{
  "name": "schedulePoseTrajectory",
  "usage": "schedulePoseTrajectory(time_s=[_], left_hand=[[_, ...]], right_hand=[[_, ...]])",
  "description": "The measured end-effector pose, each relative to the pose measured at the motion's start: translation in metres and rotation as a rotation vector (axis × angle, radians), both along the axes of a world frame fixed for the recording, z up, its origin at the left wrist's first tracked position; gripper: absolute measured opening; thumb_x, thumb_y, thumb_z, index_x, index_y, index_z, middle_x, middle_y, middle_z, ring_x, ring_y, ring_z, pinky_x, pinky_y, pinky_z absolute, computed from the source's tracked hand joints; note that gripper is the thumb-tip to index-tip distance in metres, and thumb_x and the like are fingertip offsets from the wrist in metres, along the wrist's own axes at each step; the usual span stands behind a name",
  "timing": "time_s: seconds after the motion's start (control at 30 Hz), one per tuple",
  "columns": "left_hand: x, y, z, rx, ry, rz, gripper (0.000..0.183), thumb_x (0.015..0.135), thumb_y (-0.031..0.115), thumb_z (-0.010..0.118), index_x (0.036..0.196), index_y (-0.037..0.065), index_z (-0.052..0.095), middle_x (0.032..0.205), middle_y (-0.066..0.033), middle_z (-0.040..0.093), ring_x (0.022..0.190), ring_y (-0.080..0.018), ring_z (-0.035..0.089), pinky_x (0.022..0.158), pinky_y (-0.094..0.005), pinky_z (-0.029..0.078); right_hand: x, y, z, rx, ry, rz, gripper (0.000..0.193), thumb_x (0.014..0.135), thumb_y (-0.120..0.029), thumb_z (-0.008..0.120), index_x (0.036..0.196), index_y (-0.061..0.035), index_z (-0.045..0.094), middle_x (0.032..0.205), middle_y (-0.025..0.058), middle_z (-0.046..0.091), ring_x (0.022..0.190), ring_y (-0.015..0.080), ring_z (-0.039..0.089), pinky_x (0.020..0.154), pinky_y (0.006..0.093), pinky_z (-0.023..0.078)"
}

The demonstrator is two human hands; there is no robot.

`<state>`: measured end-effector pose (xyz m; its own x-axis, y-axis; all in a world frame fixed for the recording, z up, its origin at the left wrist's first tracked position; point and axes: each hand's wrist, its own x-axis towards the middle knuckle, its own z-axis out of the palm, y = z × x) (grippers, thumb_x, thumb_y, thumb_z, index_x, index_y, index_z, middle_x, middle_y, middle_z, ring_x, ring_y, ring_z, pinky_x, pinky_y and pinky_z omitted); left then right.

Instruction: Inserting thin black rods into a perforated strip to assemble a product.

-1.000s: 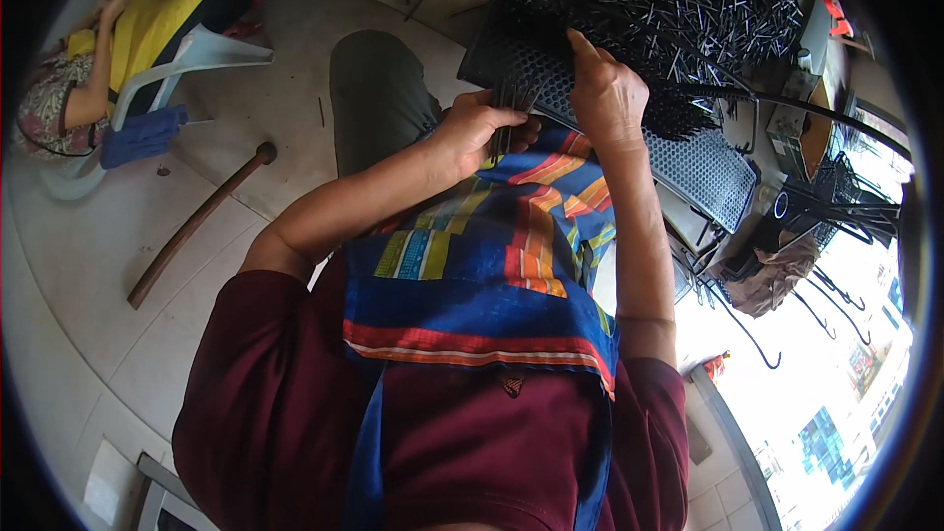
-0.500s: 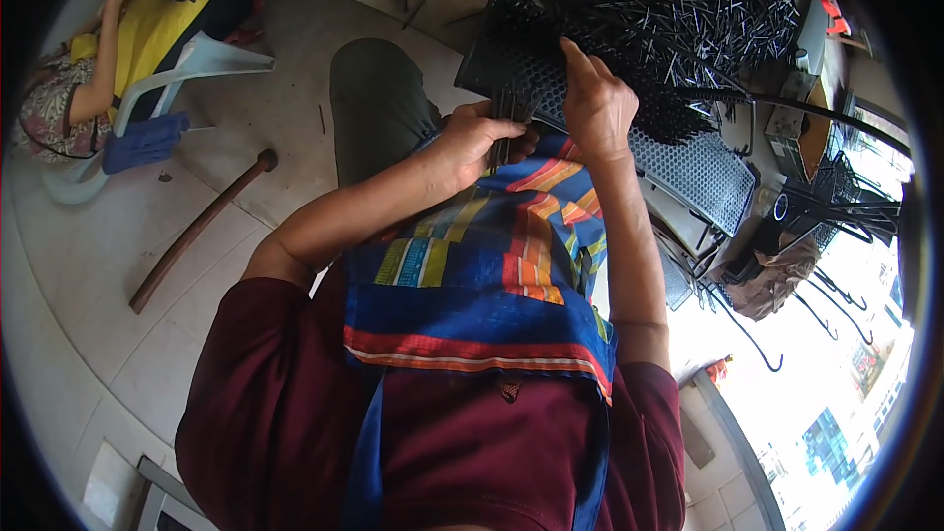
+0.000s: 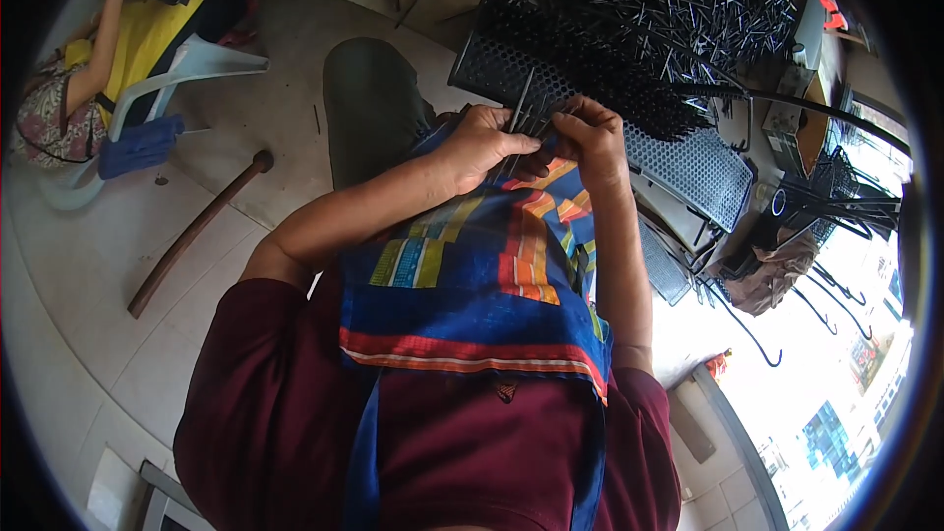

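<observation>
My left hand and my right hand meet over my lap, both pinching a small bundle of thin dark metal rods. Just beyond them lies a black perforated tray with many rods standing upright in its holes. A large heap of loose dark rods covers the surface behind the tray. A bright patchwork cloth drapes over my lap below the hands.
A wooden stick lies on the tiled floor to my left. Another person sits at the far left by a white plastic chair. Black metal hooks and a brown bag sit at the right.
My right hand has come back from the tray toward my left hand. Both hands now meet on the bundle of rods, closer to my lap.
</observation>
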<state>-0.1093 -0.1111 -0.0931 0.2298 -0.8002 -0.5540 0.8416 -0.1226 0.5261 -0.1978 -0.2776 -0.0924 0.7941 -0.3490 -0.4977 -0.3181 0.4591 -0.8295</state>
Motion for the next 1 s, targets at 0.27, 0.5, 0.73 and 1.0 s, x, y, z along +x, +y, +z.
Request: schedulePoseTrajectory(time_s=[0.27,0.5,0.73,1.0], left_hand=[[0.002,-0.001,-0.02,0.221,0.053,0.084,0.018,0.091,0.013,0.057,0.104,0.002,0.063,0.091,-0.0108,0.069,0.08,-0.0218,0.069,0.066,-0.0335,0.056],[-0.005,-0.002,-0.02,0.14,0.067,0.161,0.015,0.091,0.012,0.056,0.102,0.002,0.06,0.087,-0.0131,0.067,0.079,-0.0245,0.068,0.067,-0.0376,0.055],[-0.005,-0.002,-0.019,0.211,0.095,0.16,0.017,0.091,0.011,0.056,0.102,0.001,0.061,0.087,-0.0142,0.067,0.079,-0.0246,0.068,0.066,-0.0368,0.055],[-0.004,-0.002,-0.019,0.214,0.103,0.158,0.017,0.091,0.009,0.053,0.103,0.0,0.061,0.088,-0.0141,0.067,0.078,-0.0241,0.068,0.067,-0.0372,0.055]], right_hand=[[0.003,0.005,0.01,-0.599,-0.126,-0.404,0.004,0.084,-0.003,0.066,0.086,-0.0006,0.066,0.062,-0.0018,0.057,0.048,0.0041,0.045,0.043,0.0197,0.032],[0.026,-0.007,-0.003,-0.887,-0.304,-0.466,0.01,0.077,0.004,0.07,0.086,0.0002,0.067,0.074,-0.0016,0.062,0.068,0.0036,0.053,0.062,0.0178,0.044],[0.029,-0.004,-0.008,-0.874,-0.274,-0.468,0.011,0.076,0.004,0.071,0.086,0.0002,0.068,0.073,-0.0006,0.062,0.067,0.0035,0.054,0.061,0.0178,0.044],[0.024,-0.004,-0.01,-0.977,-0.24,-0.427,0.012,0.079,0.005,0.069,0.09,0.0006,0.07,0.08,0.0011,0.067,0.073,0.0048,0.058,0.068,0.0178,0.047]])
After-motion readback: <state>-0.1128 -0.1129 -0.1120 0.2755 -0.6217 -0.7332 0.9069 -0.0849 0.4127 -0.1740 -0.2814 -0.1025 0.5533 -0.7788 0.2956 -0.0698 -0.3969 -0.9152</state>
